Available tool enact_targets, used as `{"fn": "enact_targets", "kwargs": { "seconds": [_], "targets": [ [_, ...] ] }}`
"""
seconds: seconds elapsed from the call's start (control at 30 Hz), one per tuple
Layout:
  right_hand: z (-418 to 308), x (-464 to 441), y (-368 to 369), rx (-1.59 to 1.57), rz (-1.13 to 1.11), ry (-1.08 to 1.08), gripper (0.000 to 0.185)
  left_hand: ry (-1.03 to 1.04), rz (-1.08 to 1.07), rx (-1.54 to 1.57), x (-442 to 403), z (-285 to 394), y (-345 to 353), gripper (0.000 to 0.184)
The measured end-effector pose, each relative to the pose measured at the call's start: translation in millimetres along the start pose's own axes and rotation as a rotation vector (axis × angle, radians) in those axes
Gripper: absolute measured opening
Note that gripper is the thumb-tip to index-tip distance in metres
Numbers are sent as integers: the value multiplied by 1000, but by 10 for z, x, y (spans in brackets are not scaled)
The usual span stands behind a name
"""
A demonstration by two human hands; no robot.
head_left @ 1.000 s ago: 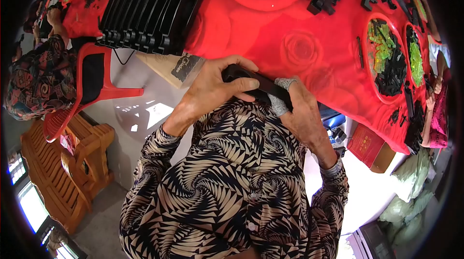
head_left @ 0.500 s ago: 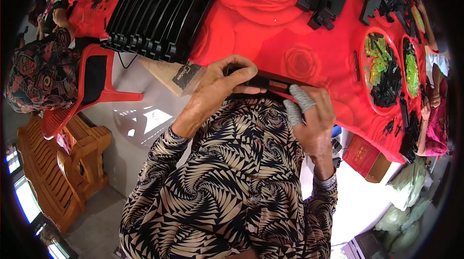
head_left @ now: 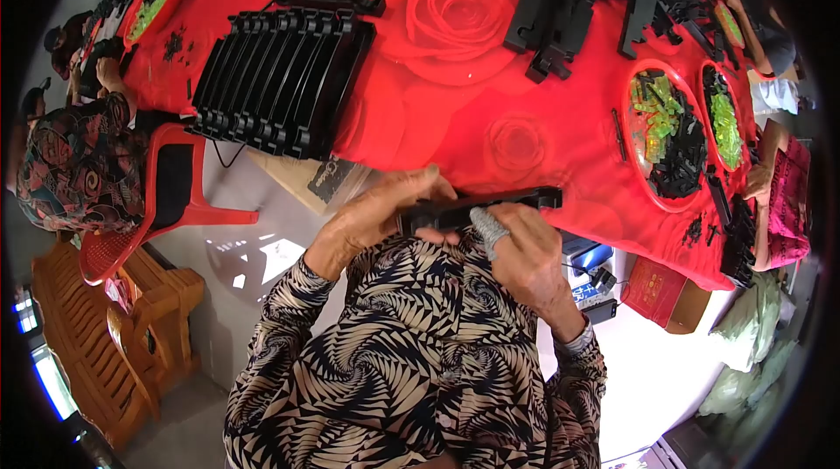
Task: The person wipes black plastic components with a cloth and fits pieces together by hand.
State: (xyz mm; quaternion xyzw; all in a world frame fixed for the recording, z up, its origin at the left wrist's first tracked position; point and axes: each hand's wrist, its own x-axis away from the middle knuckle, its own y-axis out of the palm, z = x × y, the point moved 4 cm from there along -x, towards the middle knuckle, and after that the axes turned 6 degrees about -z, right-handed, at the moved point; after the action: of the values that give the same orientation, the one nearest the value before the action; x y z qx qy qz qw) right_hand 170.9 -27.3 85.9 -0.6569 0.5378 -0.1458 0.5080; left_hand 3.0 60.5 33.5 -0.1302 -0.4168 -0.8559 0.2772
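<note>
A long black plastic part (head_left: 450,216) lies crosswise at the table's front edge, close to my patterned shirt. Its left end is gripped by my left hand (head_left: 378,209), thumb above and fingertips below. My right hand (head_left: 528,257) has grey wrapping on its fingers and is closed at the middle of the part. The part's right end sticks out past those fingers. Whether a small piece is pinched in my right fingers is hidden. Beyond my left hand, a row of similar black parts (head_left: 271,84) lies side by side on the red rose-patterned cloth (head_left: 437,110).
To the right, red-rimmed trays (head_left: 637,150) hold yellow-green and black small pieces. More black parts (head_left: 547,18) are piled at the far right. A red chair (head_left: 188,176) and a person in patterned clothes (head_left: 83,163) are left; a person's arm (head_left: 766,185) is right.
My right hand has moved left along the black part, toward my left hand. The part's right end now shows beyond my fingers. Both hands sit lower in the view, which has shifted.
</note>
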Motion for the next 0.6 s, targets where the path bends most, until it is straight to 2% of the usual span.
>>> {"fn": "enact_targets", "kwargs": {
  "seconds": [0.03,0.1,0.17,0.3,0.37,0.5,0.6],
  "targets": [
    [-15,15,5,32,0,-25,33,-33,11,-87,-27,-41,-2,46],
    [-48,67,29,67,-43,-42,36,-142,-102,-114,-67,-162,37,42],
    [-89,110,18,49,-139,-22,31,-183,-180,-127,-51,-233,85,34],
    [-116,278,113,141,-167,-81,31,-257,-130,-205,-68,-232,164,34],
    [-154,233,49,145,-89,-81,23,-228,-49,-164,-51,-225,221,31],
    [-113,297,80,172,-36,-66,23,-211,-90,-168,-76,-281,247,29],
    [-53,349,137,162,-61,-35,23,-193,-30,-170,-108,-294,256,27]
  ]
}}
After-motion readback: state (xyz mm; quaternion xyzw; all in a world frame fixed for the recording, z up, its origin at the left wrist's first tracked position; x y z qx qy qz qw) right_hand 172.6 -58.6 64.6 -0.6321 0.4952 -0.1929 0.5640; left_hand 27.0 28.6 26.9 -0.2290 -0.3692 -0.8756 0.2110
